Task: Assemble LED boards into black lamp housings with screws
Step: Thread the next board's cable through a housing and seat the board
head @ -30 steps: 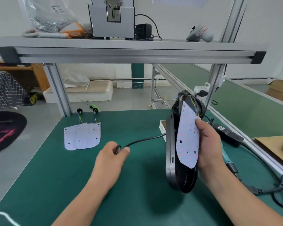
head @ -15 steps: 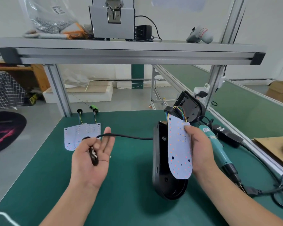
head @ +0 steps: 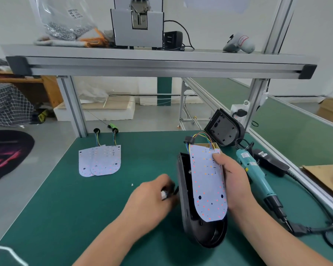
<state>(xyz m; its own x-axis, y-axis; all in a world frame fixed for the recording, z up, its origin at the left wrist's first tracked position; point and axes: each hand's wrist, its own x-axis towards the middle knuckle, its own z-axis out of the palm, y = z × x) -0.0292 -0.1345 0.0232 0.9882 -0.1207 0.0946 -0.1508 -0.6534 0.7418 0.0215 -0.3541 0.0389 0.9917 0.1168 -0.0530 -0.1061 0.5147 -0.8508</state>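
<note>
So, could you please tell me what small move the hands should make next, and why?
Probably ease the black plug pinched in the left hand into the side wall of the black housing. It sits right against that wall, while the right hand holds the LED board tilted off the open housing, unseated. Blur hides any opening there.

Bright, even light w/ soft shadows; I see left hand (head: 152,198) motion-blurred, far shelf (head: 161,63) bowed by wide-angle distortion, rest sharp.
</note>
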